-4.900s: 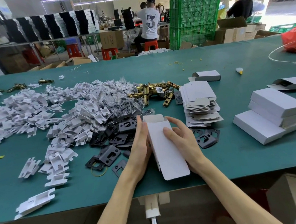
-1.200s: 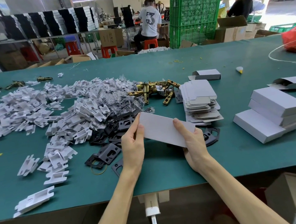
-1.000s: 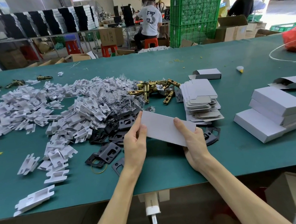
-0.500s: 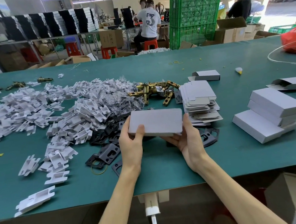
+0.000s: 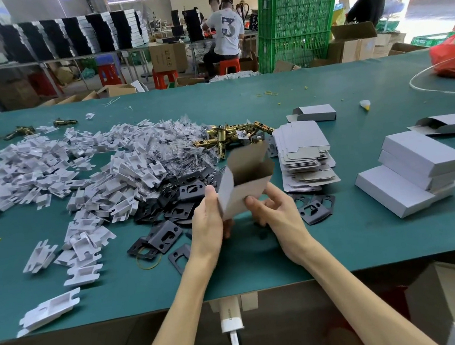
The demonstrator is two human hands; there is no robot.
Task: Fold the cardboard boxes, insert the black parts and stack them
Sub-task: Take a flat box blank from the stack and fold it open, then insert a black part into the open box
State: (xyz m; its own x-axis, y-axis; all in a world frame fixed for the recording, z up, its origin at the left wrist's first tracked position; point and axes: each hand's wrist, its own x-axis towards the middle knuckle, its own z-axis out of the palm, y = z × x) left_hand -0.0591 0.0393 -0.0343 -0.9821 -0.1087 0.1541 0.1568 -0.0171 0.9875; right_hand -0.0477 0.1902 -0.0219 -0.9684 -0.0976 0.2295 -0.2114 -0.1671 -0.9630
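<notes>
Green felt covers the long workbench [image 5: 325, 101] in a busy packing workshop, where other workers sit at far tables beside green crates [image 5: 296, 23]. At the near middle, my left hand [image 5: 209, 224] and right hand [image 5: 276, 215] hold a half-formed cardboard box [image 5: 243, 187] above the bench, its open end tipped up and away from me. My left thumb presses its left side panel while my right fingers pinch the lower right edge; both hands are closed on the box. Black parts [image 5: 168, 205] lie scattered just left of my hands and under them, with one more [image 5: 314, 208] to the right. White plastic inserts [image 5: 69, 182] spread across the left half of the bench. Brass hardware [image 5: 231, 137] sits beyond the box. Flat box blanks [image 5: 305, 153] are piled just right of it, and finished boxes [image 5: 412, 171] are stacked further right.
</notes>
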